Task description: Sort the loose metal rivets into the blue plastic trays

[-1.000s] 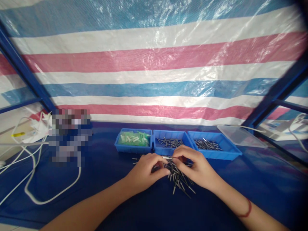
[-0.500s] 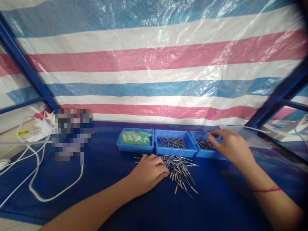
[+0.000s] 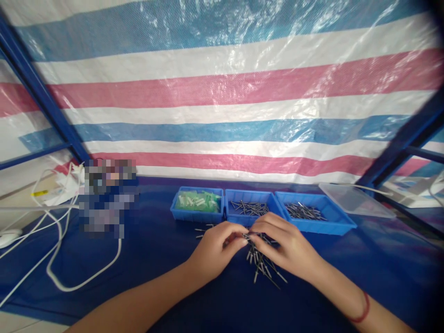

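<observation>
Brought the bare right hand (image 3: 286, 243), within half a second, from over the rightmost rectangular blue plastic bin (image 3: 321, 226) back to the bare left hand (image 3: 215, 245), above the loose heap of thin grey metal rods (image 3: 258, 264). Uncovered more of the dark metal rods (image 3: 304, 212) in that bin.

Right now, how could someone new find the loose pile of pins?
Find the dark blue table, then the row of blue boxes on it. Just in front, partly hidden by the left hand and right hand, is the pile of metal pins. Unlike the boxed pins, it's loose on the table.
</observation>
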### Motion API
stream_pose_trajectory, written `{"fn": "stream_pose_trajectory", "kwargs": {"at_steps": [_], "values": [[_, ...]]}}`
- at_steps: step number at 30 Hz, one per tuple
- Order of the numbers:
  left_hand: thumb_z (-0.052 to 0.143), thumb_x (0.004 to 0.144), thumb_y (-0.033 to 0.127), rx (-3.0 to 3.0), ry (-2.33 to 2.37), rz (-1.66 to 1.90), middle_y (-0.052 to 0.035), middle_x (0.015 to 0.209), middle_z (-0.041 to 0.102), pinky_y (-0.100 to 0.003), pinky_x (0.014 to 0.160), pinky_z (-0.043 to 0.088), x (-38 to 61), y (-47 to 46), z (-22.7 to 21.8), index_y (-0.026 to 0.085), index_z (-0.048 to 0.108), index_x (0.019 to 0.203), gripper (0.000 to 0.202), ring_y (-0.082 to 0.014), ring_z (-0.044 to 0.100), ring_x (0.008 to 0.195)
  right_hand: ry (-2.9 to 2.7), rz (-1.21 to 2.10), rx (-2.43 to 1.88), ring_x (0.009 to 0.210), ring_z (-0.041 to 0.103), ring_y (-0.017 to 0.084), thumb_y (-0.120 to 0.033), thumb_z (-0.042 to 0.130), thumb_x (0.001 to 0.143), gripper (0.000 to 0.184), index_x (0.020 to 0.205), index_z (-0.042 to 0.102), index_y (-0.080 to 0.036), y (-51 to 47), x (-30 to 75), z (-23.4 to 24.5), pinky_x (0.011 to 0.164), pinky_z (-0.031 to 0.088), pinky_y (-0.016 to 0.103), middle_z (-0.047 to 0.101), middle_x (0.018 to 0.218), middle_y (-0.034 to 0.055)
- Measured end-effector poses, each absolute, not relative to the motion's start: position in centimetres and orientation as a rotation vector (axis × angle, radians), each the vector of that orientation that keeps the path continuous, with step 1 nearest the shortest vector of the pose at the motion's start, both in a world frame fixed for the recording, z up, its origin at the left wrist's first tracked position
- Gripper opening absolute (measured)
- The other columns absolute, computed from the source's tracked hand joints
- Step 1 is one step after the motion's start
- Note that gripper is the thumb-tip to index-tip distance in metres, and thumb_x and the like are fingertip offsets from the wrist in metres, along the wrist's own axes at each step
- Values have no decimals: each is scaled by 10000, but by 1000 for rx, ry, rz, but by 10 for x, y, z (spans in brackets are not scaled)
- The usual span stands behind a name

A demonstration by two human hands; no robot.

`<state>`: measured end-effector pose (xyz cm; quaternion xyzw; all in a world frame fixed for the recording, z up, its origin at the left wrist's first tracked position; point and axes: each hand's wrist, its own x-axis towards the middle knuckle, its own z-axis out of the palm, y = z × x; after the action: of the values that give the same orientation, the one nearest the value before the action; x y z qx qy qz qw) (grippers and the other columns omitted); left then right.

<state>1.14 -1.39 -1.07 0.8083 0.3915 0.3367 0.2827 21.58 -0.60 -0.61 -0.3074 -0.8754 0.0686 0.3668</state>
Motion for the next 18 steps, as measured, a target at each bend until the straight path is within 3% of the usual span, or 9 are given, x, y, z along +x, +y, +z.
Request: {"fn": "stream_pose_trajectory", "kwargs": {"at_steps": [9,13,18], "values": [[591,865,277,1842,950,1089,-26,884,668,-245,751,471,14,-13,-20,181,633,981,156,-147,614,805,-1994,632,-885,670,542,153,-273,527,893,104,830,566,-200,-13,201,-14,593,451,286,575,741,31],[614,846,273,1947,1008,1025,-16,862,656,-234,709,454,12,-10,-17,182,625,1009,187,-140,594,765,-1914,674,-947,663,528,147,-278,507,901,143,802,566,-194,-13,199,-18,594,445,276,547,719,20],[507,911,282,2157,1098,907,-10,766,616,-228,653,407,11,-8,-14,175,657,875,187,-134,551,699,-1829,657,-984,648,522,140,-282,529,886,150,774,568,-191,-11,199,-19,586,444,265,534,700,11]]}}
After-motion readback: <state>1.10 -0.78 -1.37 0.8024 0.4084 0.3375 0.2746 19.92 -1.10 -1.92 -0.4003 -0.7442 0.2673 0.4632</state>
